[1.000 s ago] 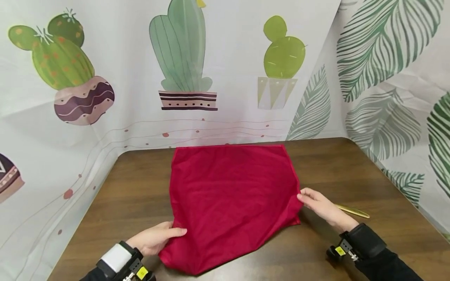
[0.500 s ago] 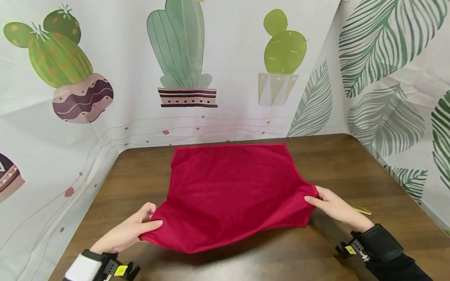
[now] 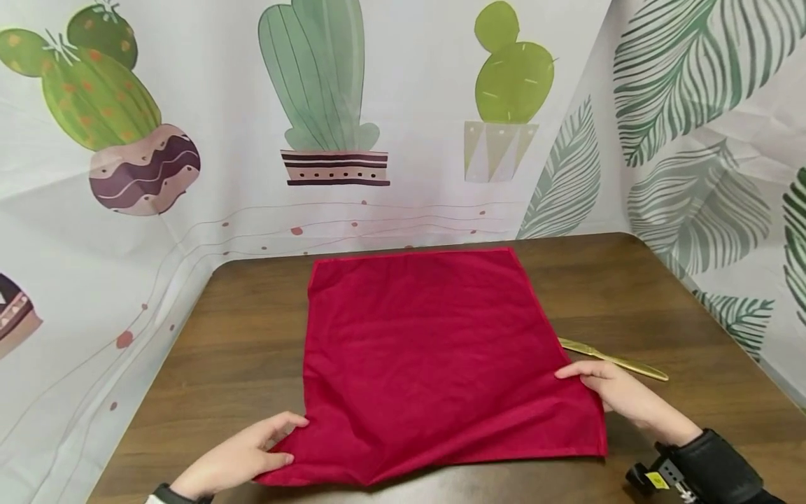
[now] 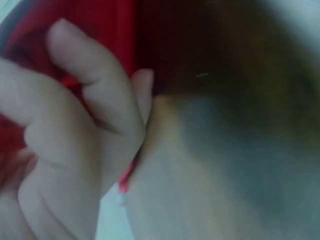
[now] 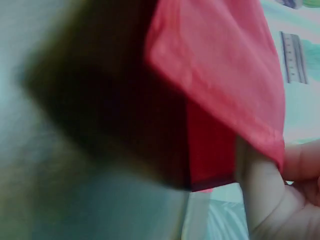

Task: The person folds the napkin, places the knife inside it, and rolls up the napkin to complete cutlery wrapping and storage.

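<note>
A crimson cloth (image 3: 422,343), hemmed like a napkin, lies spread over the wooden table, its far part flat and its near part rumpled. My left hand (image 3: 242,448) grips its near left corner, thumb toward me and fingers further along the edge. In the left wrist view, bent fingers (image 4: 95,75) lie against the red fabric. On the other side, my right hand (image 3: 620,392) pinches the right edge above the near right corner, which hangs down past the fingers. The right wrist view shows the cloth's hem (image 5: 220,112) draped over one digit.
A gold table knife (image 3: 620,360) lies just right of the cloth, its left end reaching the cloth's edge. The brown table (image 3: 245,336) meets a white curtain (image 3: 422,91) printed with cacti and leaves at the back and sides.
Both hands have come down and nearer me, after the left first moved outward. The right hand also shifted right with the cloth, whose near edge now sits lower. More of the knife shows.
</note>
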Tool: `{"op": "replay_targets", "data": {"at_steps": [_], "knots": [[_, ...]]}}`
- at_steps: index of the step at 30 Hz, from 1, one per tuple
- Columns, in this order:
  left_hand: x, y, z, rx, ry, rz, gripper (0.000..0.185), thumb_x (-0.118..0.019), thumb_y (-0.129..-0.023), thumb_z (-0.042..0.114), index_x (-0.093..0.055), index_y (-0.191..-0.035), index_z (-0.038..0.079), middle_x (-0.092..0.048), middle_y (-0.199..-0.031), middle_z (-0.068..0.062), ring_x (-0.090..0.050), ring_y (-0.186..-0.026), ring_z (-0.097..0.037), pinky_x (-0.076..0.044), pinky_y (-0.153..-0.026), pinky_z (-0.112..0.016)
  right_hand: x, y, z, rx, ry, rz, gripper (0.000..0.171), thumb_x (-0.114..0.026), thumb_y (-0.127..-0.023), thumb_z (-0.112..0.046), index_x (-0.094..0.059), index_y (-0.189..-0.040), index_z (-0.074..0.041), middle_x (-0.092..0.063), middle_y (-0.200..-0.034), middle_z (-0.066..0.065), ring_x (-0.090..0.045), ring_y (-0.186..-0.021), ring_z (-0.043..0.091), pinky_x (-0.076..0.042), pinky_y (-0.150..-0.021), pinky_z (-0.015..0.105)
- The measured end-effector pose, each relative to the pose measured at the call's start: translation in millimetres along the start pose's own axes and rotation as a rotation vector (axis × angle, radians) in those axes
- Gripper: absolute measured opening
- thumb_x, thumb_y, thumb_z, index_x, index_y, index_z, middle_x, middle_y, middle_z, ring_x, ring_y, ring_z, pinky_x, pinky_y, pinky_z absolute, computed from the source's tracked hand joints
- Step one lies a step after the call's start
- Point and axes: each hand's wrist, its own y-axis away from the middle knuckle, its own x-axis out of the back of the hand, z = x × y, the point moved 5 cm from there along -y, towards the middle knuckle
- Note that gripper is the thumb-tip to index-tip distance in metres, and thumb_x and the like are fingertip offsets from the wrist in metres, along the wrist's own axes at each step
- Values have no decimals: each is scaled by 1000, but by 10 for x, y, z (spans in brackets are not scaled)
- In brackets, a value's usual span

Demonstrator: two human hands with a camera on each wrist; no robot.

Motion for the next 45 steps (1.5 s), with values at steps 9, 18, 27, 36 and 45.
{"op": "replay_targets", "data": {"at_steps": [9, 18, 27, 36, 45], "knots": [[-143, -213, -103, 93, -219, -27, 54, -62, -73, 5, -45, -123, -5, -48, -116, -25, -44, -105, -32, -38, -86, -39, 6, -71, 221, -259, 207, 30, 44, -43, -90, -9, -32, -121, 19, -41, -114, 31, -55, -87, 27, -49, -65, 40], [-66, -194, -131, 77, -190, 40, 40, -65, -75, 12, -52, -112, 2, -53, -108, -15, -48, -101, -27, -39, -84, -39, 1, -143, 165, -104, 502, 32, 51, -58, -83, -16, -38, -122, 11, -39, -120, 30, -42, -103, 32, -42, -73, 26], [-103, 135, -234, 104, 244, -74, 10, -57, -82, 3, -50, -89, 3, -55, -60, -3, -57, -51, -12, -41, -41, -21, -73, 99, 232, -107, 420, -120, 60, -64, -75, -4, -33, -124, 9, -45, -90, 18, -35, -48, 6, -39, -46, 22], [-101, 266, -43, -93, 150, -43, 7, -57, -80, -1, -52, -78, 4, -51, -54, 2, -50, -48, -1, -40, -43, -20, -64, 178, 184, -41, 681, -82, 44, -67, -73, -7, -46, -111, 4, -34, -58, -8, -31, -46, 0, -34, -47, 21], [-59, 102, 322, -94, 194, 148, 10, -50, -89, 7, -58, -91, 2, -58, -64, 3, -58, -55, -16, -46, -49, -26, -221, 23, -220, 92, 1100, 271, 24, -71, -70, -13, -59, -90, -6, -55, -84, 2, -55, -67, 12, -45, -58, 28]]}}
